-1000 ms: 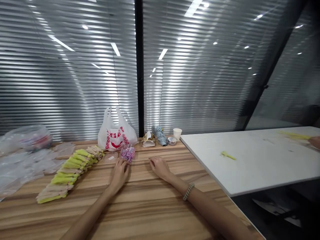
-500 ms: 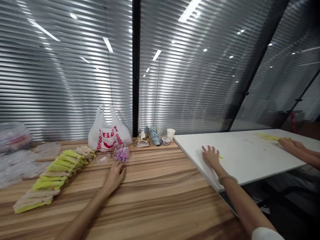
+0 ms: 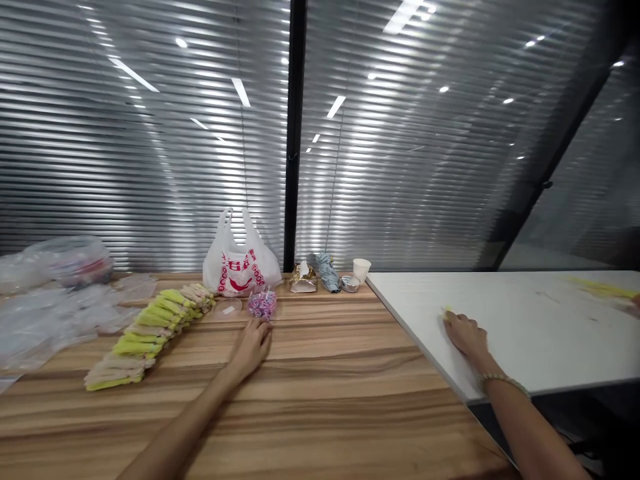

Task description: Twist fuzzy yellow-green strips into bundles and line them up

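Observation:
My left hand (image 3: 253, 347) rests on the wooden table, its fingers loosely extended and holding nothing I can see. Its fingertips reach the near side of a clear round tub (image 3: 263, 303) of pink and purple bands or rings. On the white table, my right hand (image 3: 467, 337) is closed, with a small yellow piece (image 3: 446, 311) at its fingertips. A beaded bracelet circles that wrist. Left of my left hand, a row of yellow and beige bundles (image 3: 150, 327) lies slanting across the wood.
A clear round lid (image 3: 227, 308) lies beside the tub. Behind stand a white plastic bag (image 3: 240, 267), a gold tissue pack (image 3: 303, 279) and a paper cup (image 3: 361, 269). Clear plastic bags (image 3: 60, 313) cover the far left. Yellow strips (image 3: 605, 288) lie near another person's hand at right.
My right hand has gone from spread fingers to closed at the small yellow piece. The view has turned left, and the other person's arms are mostly out of frame. My left hand stays by the tub.

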